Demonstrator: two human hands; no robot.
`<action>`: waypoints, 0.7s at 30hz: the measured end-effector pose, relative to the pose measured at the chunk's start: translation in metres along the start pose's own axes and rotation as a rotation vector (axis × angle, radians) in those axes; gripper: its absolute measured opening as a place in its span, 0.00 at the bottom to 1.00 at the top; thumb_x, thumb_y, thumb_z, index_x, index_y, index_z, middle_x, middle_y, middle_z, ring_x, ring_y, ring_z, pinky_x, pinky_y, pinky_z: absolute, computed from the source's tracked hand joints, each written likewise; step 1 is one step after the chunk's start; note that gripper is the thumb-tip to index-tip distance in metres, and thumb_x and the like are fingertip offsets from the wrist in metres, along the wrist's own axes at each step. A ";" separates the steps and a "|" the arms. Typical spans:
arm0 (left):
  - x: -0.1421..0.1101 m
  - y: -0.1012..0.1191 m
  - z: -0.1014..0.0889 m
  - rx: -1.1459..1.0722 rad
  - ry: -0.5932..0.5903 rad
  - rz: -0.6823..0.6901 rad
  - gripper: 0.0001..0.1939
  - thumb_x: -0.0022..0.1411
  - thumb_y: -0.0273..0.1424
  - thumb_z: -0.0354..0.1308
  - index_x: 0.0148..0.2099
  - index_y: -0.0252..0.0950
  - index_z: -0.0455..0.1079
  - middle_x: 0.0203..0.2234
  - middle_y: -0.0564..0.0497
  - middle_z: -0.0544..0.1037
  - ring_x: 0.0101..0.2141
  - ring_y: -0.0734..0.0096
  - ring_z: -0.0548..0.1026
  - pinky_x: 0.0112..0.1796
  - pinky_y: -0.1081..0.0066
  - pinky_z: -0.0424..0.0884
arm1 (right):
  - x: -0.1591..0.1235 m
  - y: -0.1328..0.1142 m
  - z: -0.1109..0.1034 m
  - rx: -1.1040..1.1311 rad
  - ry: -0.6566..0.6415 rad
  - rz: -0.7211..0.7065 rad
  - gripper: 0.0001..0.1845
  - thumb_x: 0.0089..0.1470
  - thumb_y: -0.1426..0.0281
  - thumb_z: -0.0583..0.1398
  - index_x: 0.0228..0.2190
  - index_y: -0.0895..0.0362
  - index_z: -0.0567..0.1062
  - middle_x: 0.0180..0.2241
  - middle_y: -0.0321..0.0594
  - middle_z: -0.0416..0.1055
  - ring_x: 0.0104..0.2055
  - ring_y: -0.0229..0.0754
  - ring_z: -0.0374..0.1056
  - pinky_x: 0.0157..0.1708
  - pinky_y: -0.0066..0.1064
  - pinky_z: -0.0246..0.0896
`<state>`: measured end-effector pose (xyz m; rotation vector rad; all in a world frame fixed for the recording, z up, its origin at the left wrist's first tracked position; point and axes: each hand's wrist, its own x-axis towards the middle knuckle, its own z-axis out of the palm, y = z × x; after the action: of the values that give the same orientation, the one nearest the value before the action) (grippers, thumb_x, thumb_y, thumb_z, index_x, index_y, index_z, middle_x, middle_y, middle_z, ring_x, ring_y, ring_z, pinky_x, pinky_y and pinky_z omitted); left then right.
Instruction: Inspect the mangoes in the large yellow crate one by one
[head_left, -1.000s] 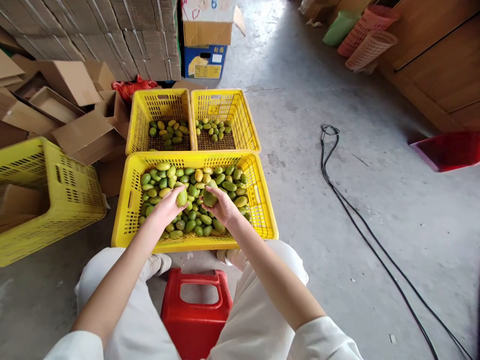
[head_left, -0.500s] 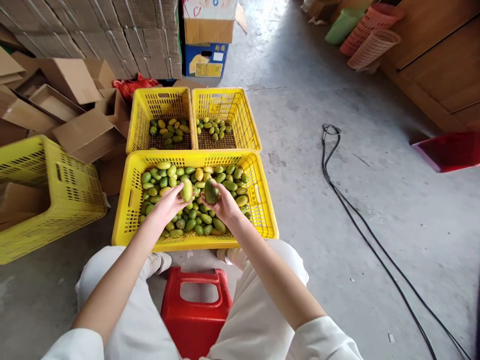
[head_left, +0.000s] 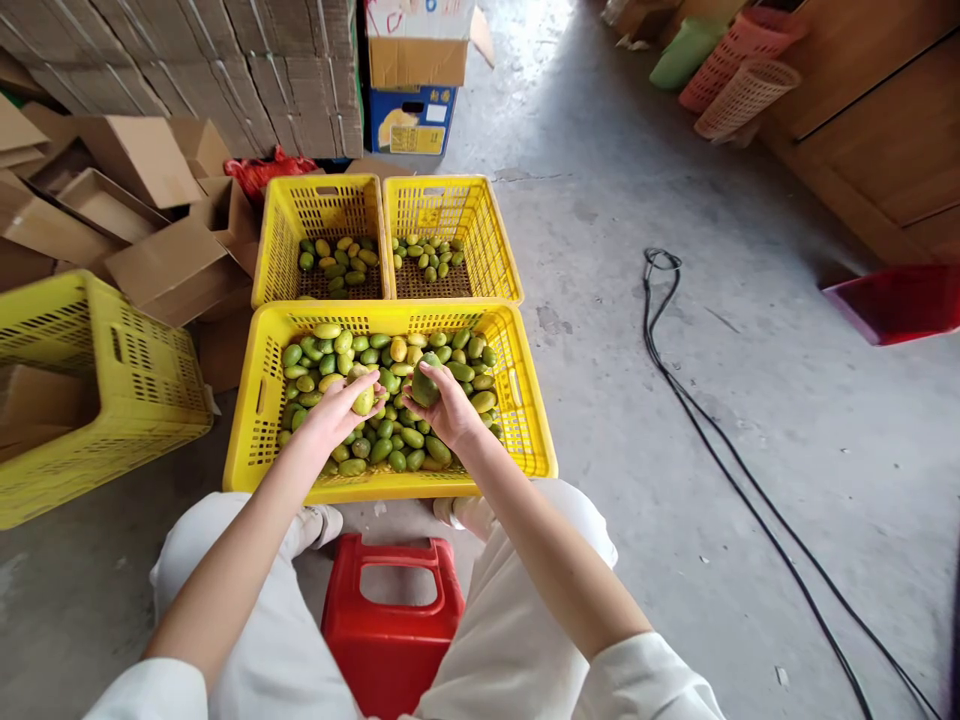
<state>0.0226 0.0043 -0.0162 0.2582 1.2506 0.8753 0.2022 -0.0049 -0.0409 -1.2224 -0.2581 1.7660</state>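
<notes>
Over the near yellow crate (head_left: pixel 390 487), my left hand (head_left: pixel 339 410) is closed around a yellow-green mango (head_left: pixel 364 402), partly covered by the thumb and fingers. A darker green mango (head_left: pixel 425 384) is held in my right hand (head_left: pixel 452 408), thumb along its near side. The two hands are a small gap apart, at about the same height. Beneath them, many loose green and yellowish mangoes (head_left: pixel 412 437) fill the crate floor.
Two more yellow crates, left (head_left: pixel 262 240) and right (head_left: pixel 506 240), stand behind, each with several mangoes. A yellow crate (head_left: pixel 150 380) and cardboard boxes (head_left: pixel 169 265) lie left. A red stool (head_left: pixel 390 640) is between my knees. Black cable (head_left: pixel 697 410) runs along the right floor.
My left hand has turned its mango, which now sits lower and more hidden by the fingers. The mango in my right hand has shifted slightly, upper end up and right.
</notes>
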 end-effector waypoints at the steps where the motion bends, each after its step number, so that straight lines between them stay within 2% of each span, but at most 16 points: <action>1: 0.000 0.000 0.000 0.005 -0.006 -0.005 0.12 0.62 0.24 0.77 0.35 0.35 0.75 0.28 0.52 0.80 0.33 0.72 0.80 0.42 0.68 0.82 | 0.000 0.000 0.000 -0.006 0.002 -0.007 0.28 0.45 0.58 0.80 0.38 0.46 0.70 0.37 0.30 0.80 0.41 0.44 0.79 0.44 0.40 0.80; 6: -0.001 0.000 -0.001 -0.029 -0.020 -0.012 0.12 0.62 0.25 0.78 0.39 0.36 0.76 0.34 0.52 0.81 0.36 0.69 0.81 0.42 0.66 0.83 | 0.005 0.004 -0.003 -0.032 -0.010 -0.015 0.30 0.45 0.52 0.80 0.39 0.47 0.71 0.38 0.35 0.82 0.47 0.49 0.81 0.40 0.36 0.76; 8: -0.002 0.001 -0.001 -0.023 -0.035 -0.021 0.11 0.62 0.28 0.78 0.43 0.38 0.79 0.35 0.52 0.81 0.35 0.70 0.80 0.37 0.70 0.80 | 0.008 0.005 -0.003 -0.008 -0.007 -0.007 0.27 0.48 0.52 0.79 0.39 0.47 0.73 0.39 0.37 0.82 0.46 0.50 0.81 0.36 0.36 0.76; 10: -0.003 0.001 -0.001 0.013 -0.055 -0.011 0.12 0.63 0.32 0.79 0.47 0.39 0.83 0.35 0.51 0.80 0.31 0.71 0.77 0.30 0.75 0.73 | 0.010 0.004 -0.002 0.033 0.021 0.010 0.24 0.49 0.52 0.78 0.38 0.47 0.75 0.40 0.38 0.82 0.44 0.50 0.81 0.33 0.35 0.76; 12: -0.005 0.002 0.001 0.036 -0.057 0.017 0.11 0.66 0.35 0.76 0.49 0.39 0.85 0.36 0.49 0.80 0.29 0.73 0.74 0.26 0.76 0.68 | 0.011 0.003 -0.001 0.059 0.050 0.031 0.23 0.50 0.51 0.78 0.39 0.47 0.77 0.39 0.37 0.82 0.41 0.48 0.80 0.29 0.33 0.74; 14: -0.006 0.004 0.003 0.022 -0.040 0.028 0.09 0.74 0.37 0.68 0.48 0.39 0.85 0.36 0.48 0.82 0.29 0.73 0.73 0.27 0.76 0.69 | 0.010 0.001 -0.001 0.057 0.057 0.044 0.24 0.51 0.48 0.78 0.39 0.47 0.77 0.37 0.36 0.81 0.37 0.46 0.79 0.26 0.31 0.71; 17: -0.006 0.007 0.006 -0.019 -0.010 0.012 0.15 0.78 0.33 0.56 0.47 0.38 0.85 0.39 0.46 0.84 0.29 0.72 0.74 0.30 0.74 0.72 | 0.009 0.000 -0.002 0.040 0.026 0.015 0.25 0.51 0.45 0.77 0.36 0.48 0.77 0.34 0.35 0.80 0.39 0.45 0.78 0.30 0.31 0.74; 19: -0.006 0.008 0.007 -0.036 -0.001 0.007 0.11 0.74 0.30 0.59 0.47 0.37 0.85 0.40 0.46 0.85 0.30 0.71 0.75 0.31 0.73 0.71 | 0.008 0.001 -0.003 0.015 -0.003 -0.024 0.26 0.48 0.46 0.78 0.33 0.49 0.77 0.34 0.36 0.79 0.42 0.47 0.79 0.35 0.32 0.77; 21: -0.006 0.006 0.007 -0.050 0.006 0.033 0.07 0.66 0.27 0.67 0.46 0.36 0.84 0.38 0.46 0.85 0.32 0.70 0.77 0.32 0.73 0.71 | 0.008 0.001 -0.004 0.013 -0.019 -0.069 0.25 0.44 0.52 0.81 0.32 0.49 0.77 0.35 0.36 0.79 0.45 0.48 0.80 0.38 0.32 0.78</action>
<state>0.0253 0.0065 -0.0060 0.2367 1.2313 0.9351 0.2045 -0.0007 -0.0491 -1.1749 -0.2964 1.7174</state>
